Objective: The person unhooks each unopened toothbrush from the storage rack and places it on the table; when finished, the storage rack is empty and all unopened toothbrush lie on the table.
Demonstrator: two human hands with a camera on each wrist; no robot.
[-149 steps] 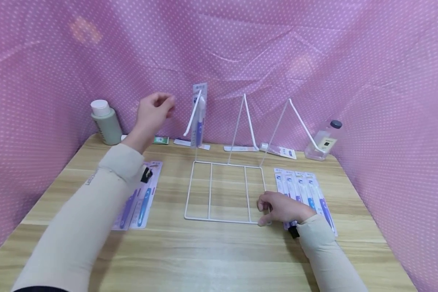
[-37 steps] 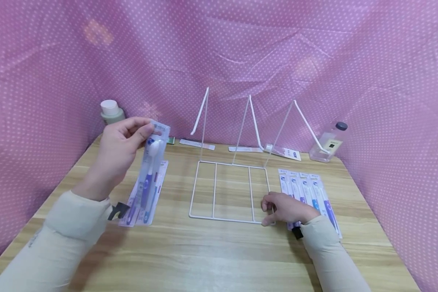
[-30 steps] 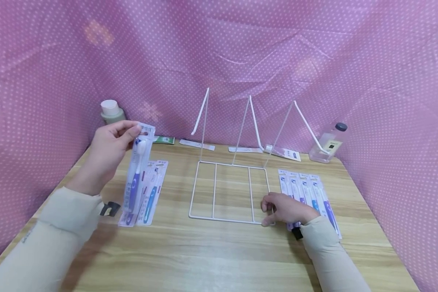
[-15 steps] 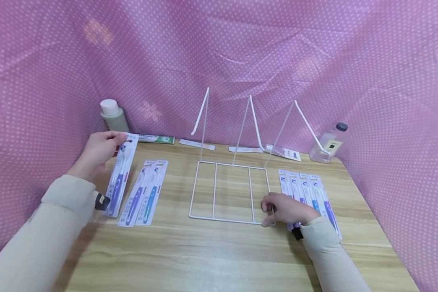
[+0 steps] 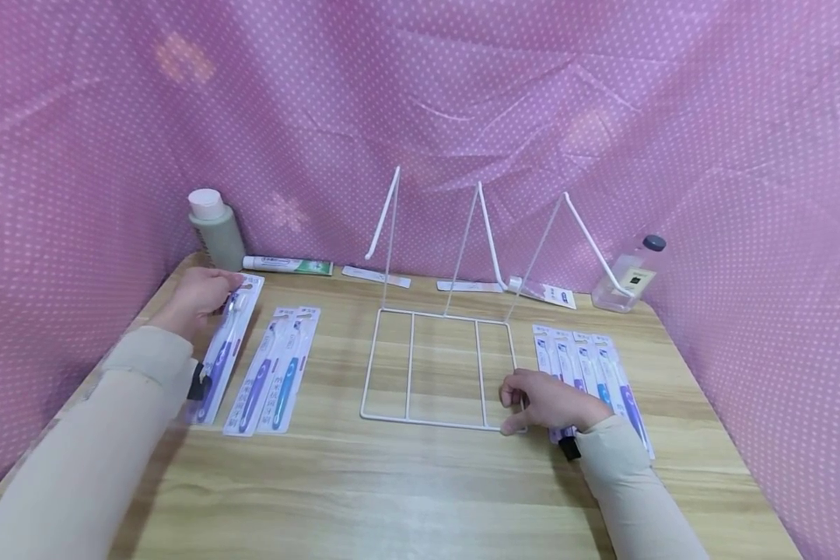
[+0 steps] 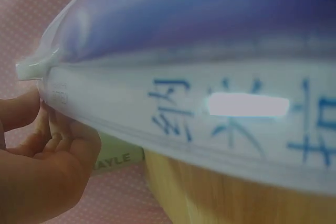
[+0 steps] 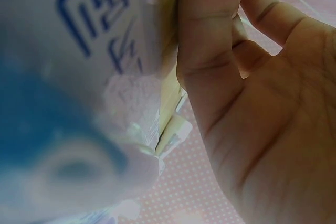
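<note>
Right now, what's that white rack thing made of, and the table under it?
The white rack looks like thin metal wire with a smooth white coating: skinny, stiff rods. The table looks like wood, maybe printed laminate, going by its pale grain stripes and slight sheen.

Only "AYLE" could be read, on the green bottle (image 6: 118,158) in the left wrist view; the pack (image 6: 220,119) bore blurred blue characters.

Makeshift shop-display booth: pink dotted cloth (image 5: 602,93), wire rack (image 5: 439,365)
</note>
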